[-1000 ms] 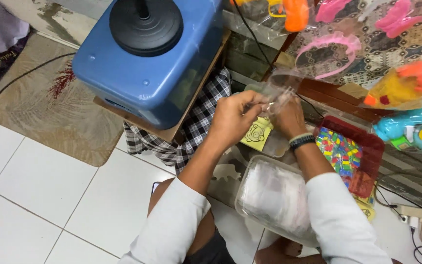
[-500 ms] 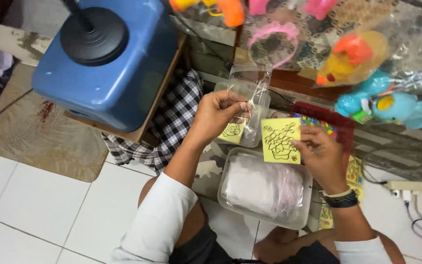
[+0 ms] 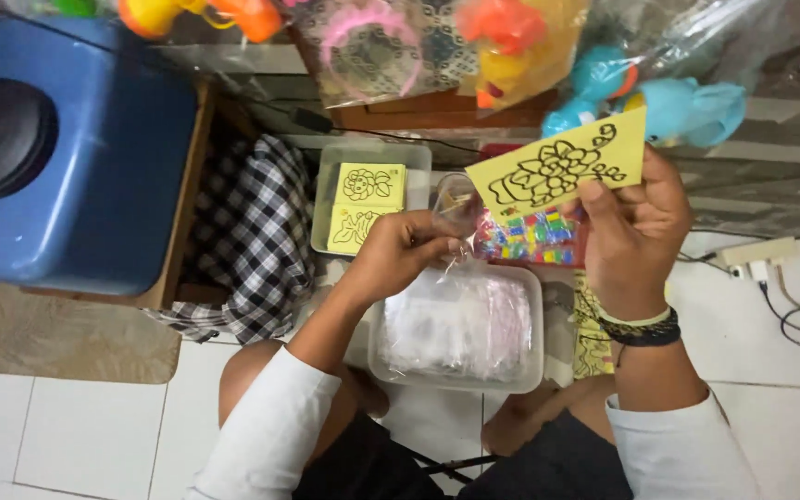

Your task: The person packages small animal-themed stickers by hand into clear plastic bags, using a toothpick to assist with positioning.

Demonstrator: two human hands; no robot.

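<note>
My right hand (image 3: 636, 231) holds up a yellow card (image 3: 557, 167) with a black flower outline, gripped at its lower right corner. My left hand (image 3: 400, 250) pinches a small clear plastic bag (image 3: 456, 208) just above a clear tub (image 3: 456, 329) full of more clear bags. Beyond the left hand, a second clear tub (image 3: 331, 199) holds two similar yellow cards (image 3: 368, 206). A pack of small coloured pieces (image 3: 530, 241) lies between my hands.
A blue machine with a black round top (image 3: 67, 157) sits on a wooden stand at left, with a checked cloth (image 3: 252, 241) beside it. Bagged plastic toys (image 3: 511, 46) hang along the top. More yellow sheets (image 3: 590, 333) and a cable with a plug (image 3: 761, 259) lie on the tiled floor.
My right hand has lifted the yellow card up and to the right, away from the bag. The left hand has dropped lower, over the tub of bags. The view has shifted.
</note>
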